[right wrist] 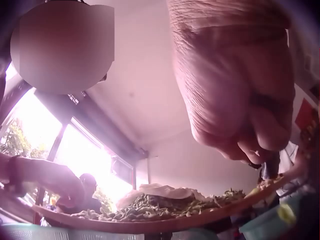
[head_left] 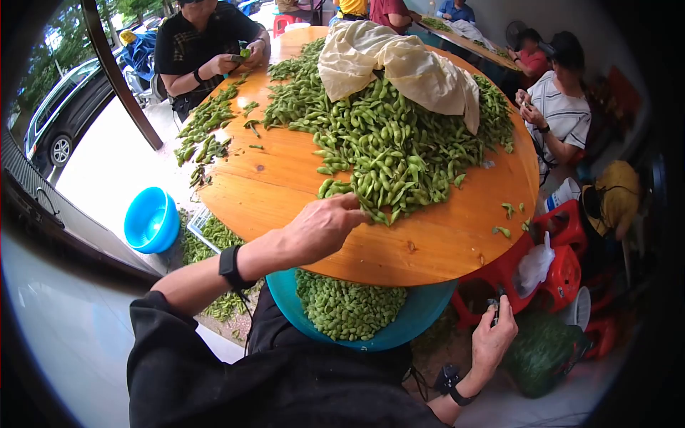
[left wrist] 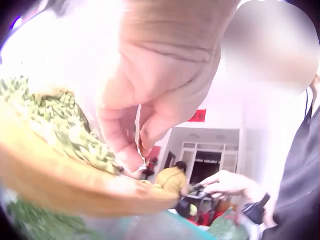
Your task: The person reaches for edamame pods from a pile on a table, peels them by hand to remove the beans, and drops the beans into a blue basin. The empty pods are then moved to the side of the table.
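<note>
My left hand point(head_left: 321, 227) reaches over the near part of the round wooden table point(head_left: 264, 185), its bent fingertips at the front edge of a heap of green pods point(head_left: 399, 153). In the left wrist view, the thumb and fingers of this hand point(left wrist: 155, 95) point down close together; no pod shows between them. Off the table's right front side, my right hand point(head_left: 494, 339) grips a small dark object point(head_left: 494, 305). Its fingers are curled in the right wrist view, where the hand point(right wrist: 240, 90) largely hides that object.
A blue-green basin point(head_left: 421, 321) of shelled beans point(head_left: 349, 307) is below the table's front edge. Cream cloth point(head_left: 399, 60) covers part of the heap. People sit around the far side. Red stools point(head_left: 564, 274) and a green bag point(head_left: 539, 353) are at right, a blue basin point(head_left: 152, 220) at left.
</note>
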Motion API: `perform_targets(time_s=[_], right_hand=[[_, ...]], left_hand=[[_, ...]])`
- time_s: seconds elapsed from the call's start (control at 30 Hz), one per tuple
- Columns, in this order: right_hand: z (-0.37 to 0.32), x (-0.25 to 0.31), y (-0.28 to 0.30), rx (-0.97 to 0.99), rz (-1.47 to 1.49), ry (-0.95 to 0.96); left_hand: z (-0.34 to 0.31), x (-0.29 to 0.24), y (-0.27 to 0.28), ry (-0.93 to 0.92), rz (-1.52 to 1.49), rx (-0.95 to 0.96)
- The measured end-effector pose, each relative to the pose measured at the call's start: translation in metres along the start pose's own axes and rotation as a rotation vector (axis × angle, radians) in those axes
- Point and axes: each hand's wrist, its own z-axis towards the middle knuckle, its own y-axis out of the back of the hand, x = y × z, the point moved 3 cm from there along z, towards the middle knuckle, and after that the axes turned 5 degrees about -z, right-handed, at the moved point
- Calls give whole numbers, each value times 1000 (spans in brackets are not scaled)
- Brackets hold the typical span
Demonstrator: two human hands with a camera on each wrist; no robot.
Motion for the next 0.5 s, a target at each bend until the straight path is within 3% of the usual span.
perform_targets(time_s=[0.07, 0.3, 0.37, 0.43, 0.5], right_hand=[[-1, 7, -10, 11, 62, 48], [0, 60, -28, 162, 336, 153], [0, 71, -41, 149, 477, 264], [-6, 84, -61, 378, 730, 82], [-6, 103, -71, 545, 980, -110]], left_hand=[[13, 17, -6, -47, 247, 113], [19, 12, -14, -294, 457, 82], [11, 9, -18, -244, 289, -35], [2, -10, -17, -165, 279, -6], [-11, -12, -23, 126, -264, 39]])
